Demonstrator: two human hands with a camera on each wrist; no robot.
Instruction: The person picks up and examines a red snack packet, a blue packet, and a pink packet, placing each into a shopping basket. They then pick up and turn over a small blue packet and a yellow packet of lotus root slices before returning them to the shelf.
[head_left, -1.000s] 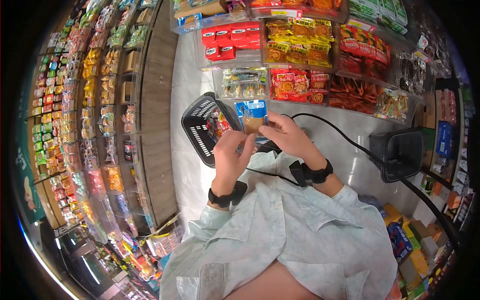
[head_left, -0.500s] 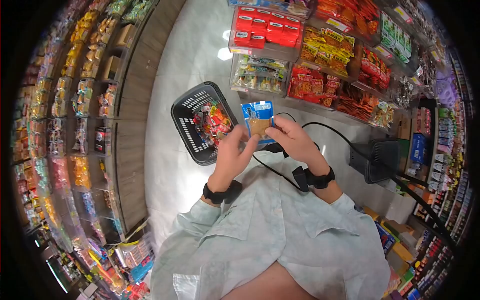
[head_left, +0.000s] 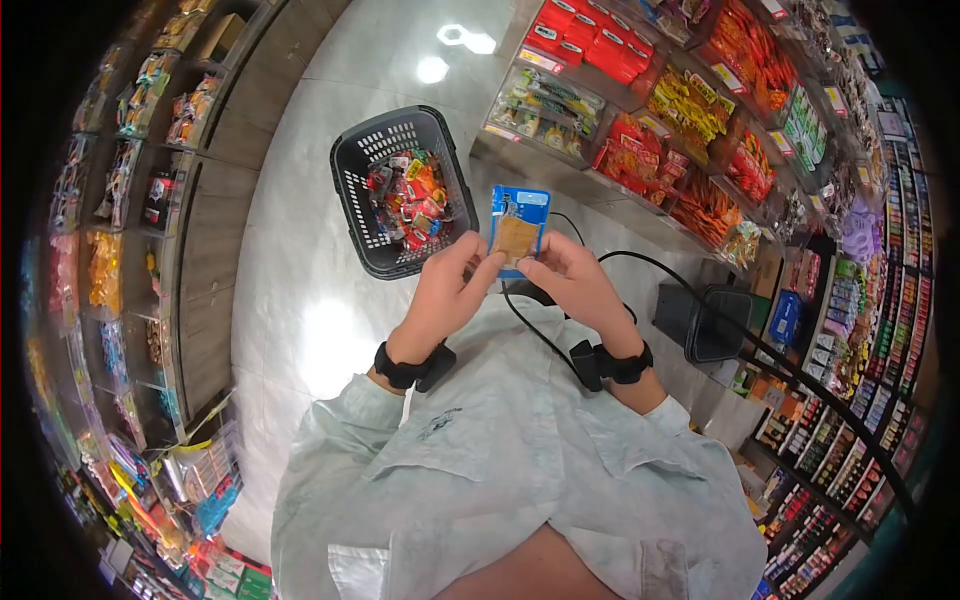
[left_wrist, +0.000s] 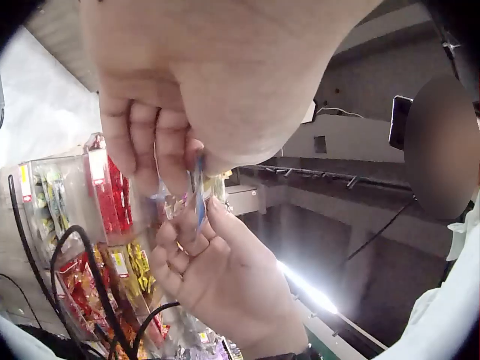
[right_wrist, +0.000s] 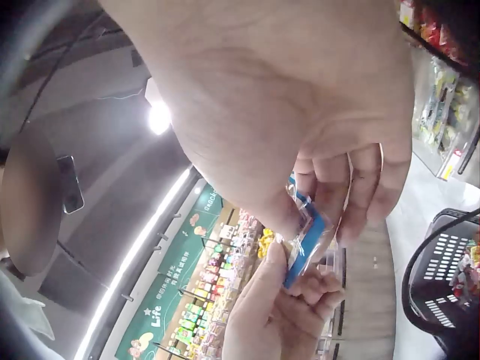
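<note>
Left hand and right hand pinch blue packet near bottom, basket beyond left hand; light, even thumb pressure avoids creasing.

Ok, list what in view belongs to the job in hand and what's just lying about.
In the job:
blue packet, pinched by left hand and right hand
probably the near basket with its wrapped snacks

Just there, it seems:
dark container on the floor
red packets on display
yellow packets on display
</note>
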